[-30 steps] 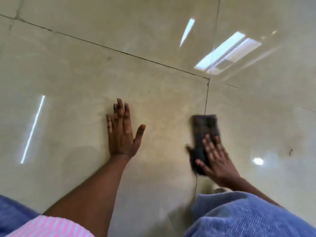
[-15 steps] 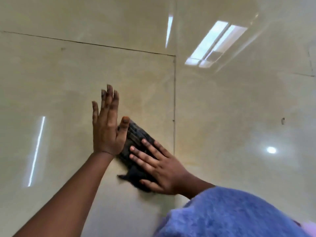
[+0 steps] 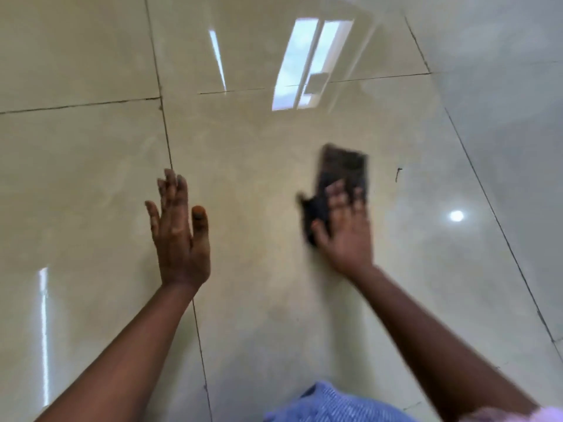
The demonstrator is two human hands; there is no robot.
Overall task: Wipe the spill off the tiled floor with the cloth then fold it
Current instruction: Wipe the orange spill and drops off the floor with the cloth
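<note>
Right hand (image 3: 347, 226) flat, fingers spread, pressing dark folded rectangular cloth (image 3: 341, 175) onto glossy beige tiled floor (image 3: 259, 300). Left hand (image 3: 179, 233) beside it, fingers straight, holding nothing.

The tiled floor (image 3: 274, 300) is glossy cream-beige with dark grout lines and white light reflections. The cloth (image 3: 338, 175) is dark brown to black. Blue fabric (image 3: 332, 403) with fine stripes shows at the bottom edge, beside a bit of pink (image 3: 518, 415).

indoor room, glossy beige tiled floor (image 3: 259, 300), reflected window (image 3: 307, 65)
</note>
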